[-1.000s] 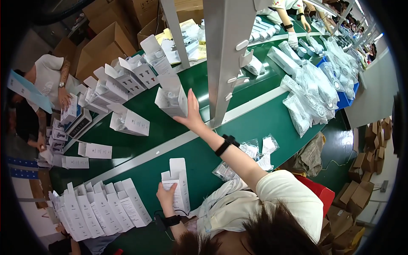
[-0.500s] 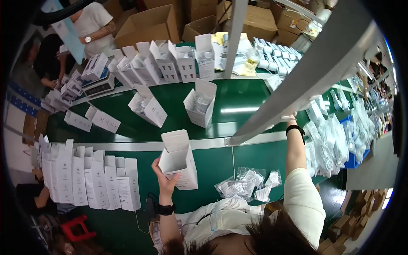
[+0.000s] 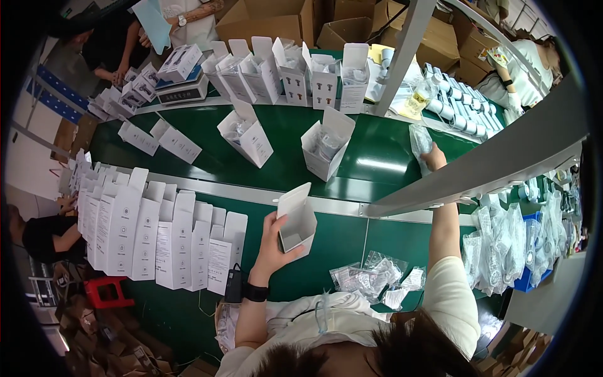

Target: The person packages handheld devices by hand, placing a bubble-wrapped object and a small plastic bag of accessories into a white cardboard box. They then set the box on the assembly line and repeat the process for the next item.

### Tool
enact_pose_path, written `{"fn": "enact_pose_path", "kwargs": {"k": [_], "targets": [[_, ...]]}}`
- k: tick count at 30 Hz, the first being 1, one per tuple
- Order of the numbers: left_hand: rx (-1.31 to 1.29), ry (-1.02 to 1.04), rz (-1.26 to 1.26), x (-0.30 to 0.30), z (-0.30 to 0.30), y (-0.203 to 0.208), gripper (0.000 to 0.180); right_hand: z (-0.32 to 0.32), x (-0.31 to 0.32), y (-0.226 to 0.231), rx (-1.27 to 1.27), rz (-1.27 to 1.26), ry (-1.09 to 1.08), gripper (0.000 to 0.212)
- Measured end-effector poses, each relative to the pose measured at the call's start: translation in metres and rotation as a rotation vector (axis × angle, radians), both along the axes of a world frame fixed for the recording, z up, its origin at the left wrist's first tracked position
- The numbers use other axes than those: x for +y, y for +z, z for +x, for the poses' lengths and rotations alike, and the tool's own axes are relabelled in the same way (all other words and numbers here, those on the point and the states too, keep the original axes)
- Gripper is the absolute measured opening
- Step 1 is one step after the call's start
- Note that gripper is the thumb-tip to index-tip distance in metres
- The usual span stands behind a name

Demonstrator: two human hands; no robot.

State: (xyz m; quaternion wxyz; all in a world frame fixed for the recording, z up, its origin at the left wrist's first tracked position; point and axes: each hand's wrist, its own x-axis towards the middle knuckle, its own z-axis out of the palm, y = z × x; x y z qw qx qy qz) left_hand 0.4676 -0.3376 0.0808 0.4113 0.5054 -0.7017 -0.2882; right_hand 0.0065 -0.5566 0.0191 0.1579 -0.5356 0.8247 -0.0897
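Observation:
My left hand [image 3: 271, 251] is closed around an open, white cardboard box [image 3: 300, 234], which is tilted with its lid flap up; no contents show inside. Across the metal rail, my right arm reaches out over the green belt. There, my right hand [image 3: 433, 157] has its fingers closed on the near end of a clear plastic bag [image 3: 419, 139] with something pale in it. Between my arms, several small clear packets with white papers [image 3: 377, 276] lie on the green table [image 3: 333, 245].
A slanting metal post [image 3: 477, 169] stands close to my right forearm. Open filled boxes [image 3: 325, 147] stand on the belt. Rows of tall white boxes [image 3: 176, 235] fill the left. Bagged parts [image 3: 496, 245] lie at right. Other people work at the far side and left.
My right hand has come out from behind the post and taken hold of the plastic bag on the belt. The box in my left hand has tilted. The whole view has shifted.

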Motion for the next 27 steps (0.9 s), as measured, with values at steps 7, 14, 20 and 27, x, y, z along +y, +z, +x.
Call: {"fn": "enact_pose_path", "kwargs": {"k": [7,14,20,27], "targets": [[-0.083,-0.032,0.008,-0.005,-0.022,0.015,0.066,0.049,0.082,0.049,-0.094,0.342,0.150,0.054],[0.166,-0.019,0.271,0.011,-0.034,0.005,0.071,0.058,0.212,0.062,-1.659,-0.300,-0.195,0.063],[0.051,-0.119,0.287,0.021,-0.053,0.016,0.073,0.158,0.255,0.122,-1.739,-0.934,-0.197,0.060],[0.180,-0.121,0.190,0.035,-0.054,0.031,0.075,0.243,0.224,0.130,-1.528,-0.854,0.131,0.061]]}}
